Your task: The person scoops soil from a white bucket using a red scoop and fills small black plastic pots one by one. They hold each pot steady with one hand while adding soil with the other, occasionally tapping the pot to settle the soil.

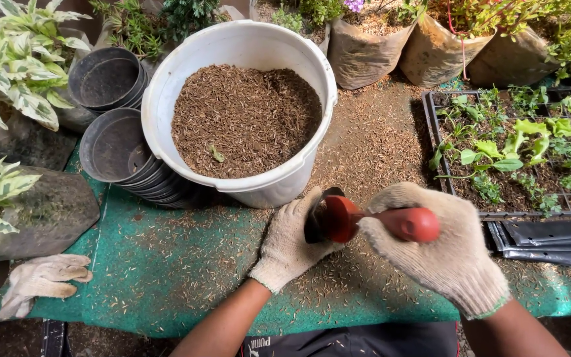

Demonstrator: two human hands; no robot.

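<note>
knit cloth hands (365, 244), glossy plastic trowel handle (408, 223)

I have both hands in knit gloves, forearms bare, reaching forward from the bottom edge. My right hand (447, 248) is fisted, knuckles up, wrist slightly bent. My left hand (292, 238) is cupped with fingers curled, just beside the right, thumb uppermost.
</note>
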